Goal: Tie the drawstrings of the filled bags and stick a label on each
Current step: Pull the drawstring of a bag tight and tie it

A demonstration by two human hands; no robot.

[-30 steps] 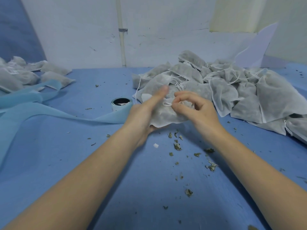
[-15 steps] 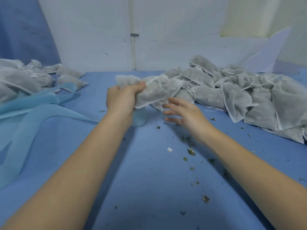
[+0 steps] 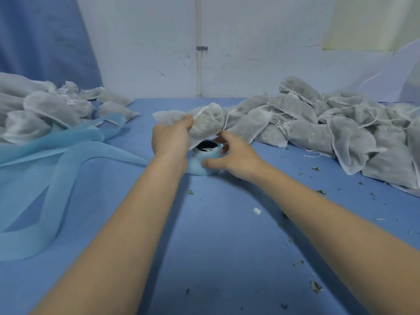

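Left hand (image 3: 171, 139): raised above the bench, its fingers curled tight round the gathered neck of one filled bag (image 3: 205, 125), thumb on top.
Held bag: grey-white mesh, bulging with dark contents, hanging to the right of the left hand and just over the label roll; its empty top flap sticks out to the left past the thumb, and a white drawstring runs along its upper edge.
Right hand (image 3: 236, 155): low at the roll, fingers spread and loosely bent around the roll's right side, thumb near its front; the fingertips look to be touching it, but whether they grip it cannot be told.
Label roll (image 3: 205, 159): pale blue, standing on the bench between the two hands, dark hollow in its middle facing up, partly hidden by the bag.
Blue strip (image 3: 68, 155): a long pale blue ribbon that trails from the roll leftward in loose loops over the bench.
Right pile (image 3: 341, 130): many filled bags with loose white strings, heaped on the bench's right side.
Left pile (image 3: 45, 108): more filled bags on the far left; a small white label shows on at least one.
Bench (image 3: 216, 246): covered in blue cloth, dotted with dried leaf crumbs and one small white scrap.
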